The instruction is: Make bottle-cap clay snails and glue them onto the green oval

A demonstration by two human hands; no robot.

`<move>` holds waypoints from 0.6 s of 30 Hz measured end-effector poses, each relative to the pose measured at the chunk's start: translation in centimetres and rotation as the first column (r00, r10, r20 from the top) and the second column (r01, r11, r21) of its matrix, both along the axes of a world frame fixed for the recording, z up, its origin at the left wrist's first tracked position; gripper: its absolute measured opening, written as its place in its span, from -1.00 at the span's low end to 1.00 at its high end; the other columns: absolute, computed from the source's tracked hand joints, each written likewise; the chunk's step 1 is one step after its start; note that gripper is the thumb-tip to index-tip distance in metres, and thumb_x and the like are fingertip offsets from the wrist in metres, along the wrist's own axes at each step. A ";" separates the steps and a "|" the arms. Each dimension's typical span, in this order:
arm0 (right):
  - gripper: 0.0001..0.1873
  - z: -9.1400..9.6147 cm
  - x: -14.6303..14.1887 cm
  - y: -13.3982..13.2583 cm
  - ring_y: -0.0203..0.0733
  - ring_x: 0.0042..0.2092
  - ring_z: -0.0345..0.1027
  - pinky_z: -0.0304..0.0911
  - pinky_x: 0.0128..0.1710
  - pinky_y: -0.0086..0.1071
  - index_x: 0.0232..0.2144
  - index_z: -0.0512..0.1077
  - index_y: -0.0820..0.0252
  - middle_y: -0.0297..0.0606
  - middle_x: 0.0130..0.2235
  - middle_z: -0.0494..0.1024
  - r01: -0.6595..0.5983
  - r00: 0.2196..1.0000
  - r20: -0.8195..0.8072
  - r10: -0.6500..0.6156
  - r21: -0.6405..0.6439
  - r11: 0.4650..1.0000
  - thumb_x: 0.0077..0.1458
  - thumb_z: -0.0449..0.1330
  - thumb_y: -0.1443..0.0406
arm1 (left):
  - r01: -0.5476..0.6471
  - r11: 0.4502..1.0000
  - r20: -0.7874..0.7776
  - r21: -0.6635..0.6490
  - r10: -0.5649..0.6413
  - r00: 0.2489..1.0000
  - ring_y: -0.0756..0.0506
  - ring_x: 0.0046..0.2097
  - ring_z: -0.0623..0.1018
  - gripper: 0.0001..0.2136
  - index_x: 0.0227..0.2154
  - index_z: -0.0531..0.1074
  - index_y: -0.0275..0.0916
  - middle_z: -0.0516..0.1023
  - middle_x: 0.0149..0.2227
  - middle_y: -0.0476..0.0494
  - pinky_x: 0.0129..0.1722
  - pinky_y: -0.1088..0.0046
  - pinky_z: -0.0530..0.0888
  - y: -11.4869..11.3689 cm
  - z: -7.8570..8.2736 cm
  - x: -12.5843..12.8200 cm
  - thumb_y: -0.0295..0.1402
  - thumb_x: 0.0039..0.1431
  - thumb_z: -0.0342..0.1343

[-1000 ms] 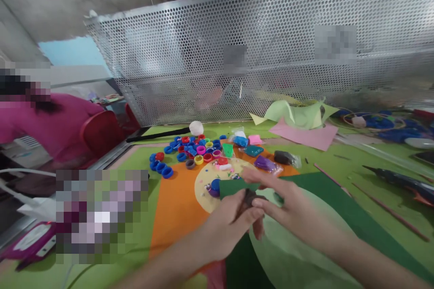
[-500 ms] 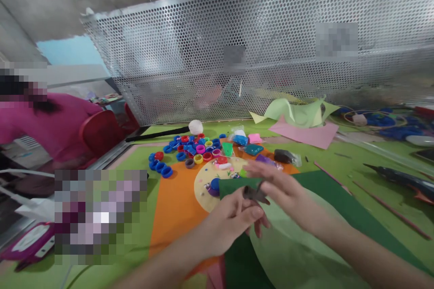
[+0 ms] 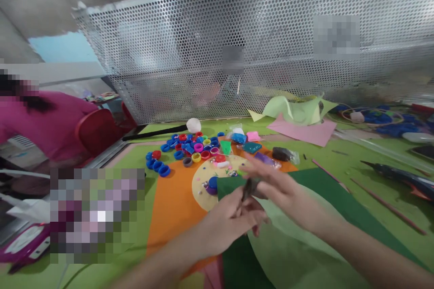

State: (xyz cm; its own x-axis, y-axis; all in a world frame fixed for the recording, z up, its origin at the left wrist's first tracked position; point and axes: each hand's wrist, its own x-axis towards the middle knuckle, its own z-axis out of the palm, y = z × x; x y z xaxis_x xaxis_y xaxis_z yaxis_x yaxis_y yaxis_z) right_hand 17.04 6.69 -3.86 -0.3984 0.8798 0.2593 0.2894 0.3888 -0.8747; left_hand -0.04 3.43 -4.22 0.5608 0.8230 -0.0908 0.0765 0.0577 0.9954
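Both hands meet over the dark green sheet in front of me. My left hand is closed around a small dark grey piece, perhaps clay, that sticks up between its thumb and fingers. My right hand comes in from the right, its longer fingers stretched over the piece and its nearer fingers against it. The palms hide part of the piece. Just beyond lies a round cream disc with small decorations, among them a blue and purple figure, on an orange sheet.
Several coloured bottle caps cluster behind the disc. Beside them lie small packets, including a black one and a purple one. A glue gun and thin sticks lie right. A perforated metal screen closes the back.
The grey piece has tilted more upright between my hands, and my right fingers have shifted slightly over it. The whole view has drifted a little.
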 end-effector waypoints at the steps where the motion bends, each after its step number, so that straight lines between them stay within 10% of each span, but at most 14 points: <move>1: -0.57 0.0 -0.3 -0.5 -0.12 -0.21 0.46 0.39 -0.28 -0.31 0.01 0.36 0.12 -0.22 -0.20 0.55 -0.099 0.995 0.029 0.101 -0.061 0.993 0.12 0.07 0.12 | 0.008 1.000 -0.002 -0.001 -0.008 1.000 0.00 -0.42 0.44 -0.65 -0.20 0.33 -0.29 0.47 -0.37 -0.10 -0.39 0.51 0.38 0.0 0.1 0.0 -0.11 0.10 0.13; 4: -0.61 -0.1 -1.2 -1.7 -0.27 -0.51 0.41 0.34 -0.51 -0.42 0.00 0.36 0.18 -0.26 -0.36 0.55 -0.233 0.966 0.067 0.249 -0.184 0.955 0.18 0.02 0.15 | 0.023 1.000 -0.041 0.020 -0.022 0.999 -0.04 -0.42 0.47 -0.72 -0.33 0.40 -0.29 0.49 -0.42 -0.10 -0.37 0.48 0.41 -0.1 0.4 -0.2 -0.13 0.15 0.08; 9: -0.59 -0.2 -1.2 -1.7 -0.10 -0.24 0.45 0.34 -0.19 -0.24 -0.22 0.48 0.16 -0.16 -0.26 0.56 -0.088 0.984 0.164 0.073 0.089 0.992 0.25 -0.13 0.15 | 0.010 0.996 -0.133 0.088 0.002 0.991 -0.03 -0.54 0.45 -0.60 -0.57 0.45 -0.28 0.51 -0.58 -0.11 -0.44 0.50 0.38 -0.2 0.5 -0.4 -0.09 0.21 -0.01; 14: -0.54 -0.6 0.0 0.4 -0.04 -0.02 0.36 0.22 0.02 -0.14 -0.14 0.45 0.12 -0.16 -0.11 0.53 0.192 0.981 0.001 -0.192 -0.026 0.981 0.25 -0.13 0.04 | -0.003 0.999 -0.091 0.048 0.007 0.996 -0.03 -0.52 0.50 -0.55 -0.37 0.47 -0.33 0.59 -0.45 -0.21 -0.43 0.49 0.40 -0.3 -0.1 -0.2 -0.03 0.25 -0.12; 18: -0.53 -0.4 -0.1 -0.2 -0.11 -0.06 0.40 0.33 -0.10 -0.26 0.06 0.31 0.10 -0.20 -0.01 0.47 0.020 1.000 -0.020 -0.021 -0.059 0.998 0.18 -0.01 0.05 | 0.028 1.000 0.008 0.008 -0.029 1.000 -0.06 -0.42 0.53 -0.52 -0.23 0.42 -0.33 0.56 -0.35 -0.18 -0.37 0.44 0.44 0.0 -0.3 -0.1 0.05 0.05 0.10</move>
State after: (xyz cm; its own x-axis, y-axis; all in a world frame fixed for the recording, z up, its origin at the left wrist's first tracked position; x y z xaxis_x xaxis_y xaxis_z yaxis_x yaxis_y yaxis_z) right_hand 16.98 6.48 -4.22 -0.3755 0.9016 0.2146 0.2785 0.3307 -0.9017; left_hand -0.12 3.39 -4.51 0.5847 0.8073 -0.0803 0.0704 0.0481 0.9964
